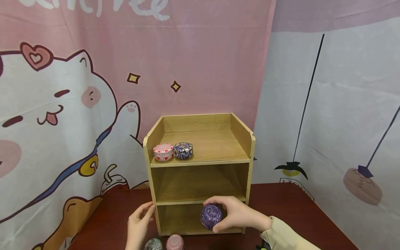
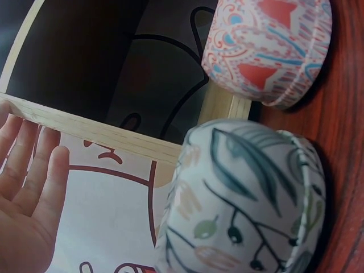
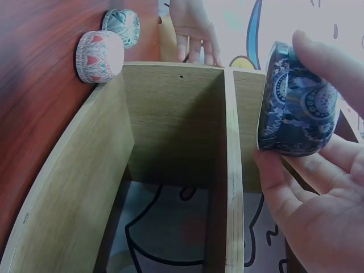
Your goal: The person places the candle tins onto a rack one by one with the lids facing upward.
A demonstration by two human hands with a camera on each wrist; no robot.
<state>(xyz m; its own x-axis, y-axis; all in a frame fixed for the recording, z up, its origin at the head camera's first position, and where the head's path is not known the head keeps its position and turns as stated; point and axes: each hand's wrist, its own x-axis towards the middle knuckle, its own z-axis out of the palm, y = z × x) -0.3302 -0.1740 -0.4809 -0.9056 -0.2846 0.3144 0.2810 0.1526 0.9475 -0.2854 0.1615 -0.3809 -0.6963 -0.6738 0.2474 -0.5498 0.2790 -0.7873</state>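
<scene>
My right hand [image 1: 239,212] grips a round purple patterned tin [image 1: 211,216] between thumb and fingers, in front of the lowest opening of a small wooden shelf [image 1: 200,162]. In the right wrist view this tin [image 3: 300,108] is tilted on its side and looks dark blue, with swirls and dots. At the shelf's left side, my left hand [image 1: 140,224] touches the upright panel; the left wrist view shows its fingers extended against the wooden edge. A pink-and-red tin [image 1: 163,152] and a blue-and-yellow tin [image 1: 183,150] stand side by side on the top tier, at left.
On the dark red table [image 1: 281,208], before the shelf's left front, sit a green leaf-patterned tin [image 1: 153,244] and a pink patterned tin [image 1: 175,242]. A small dark object [image 1: 265,245] lies partly hidden by the right sleeve. Printed cloth [image 1: 200,69] hangs behind.
</scene>
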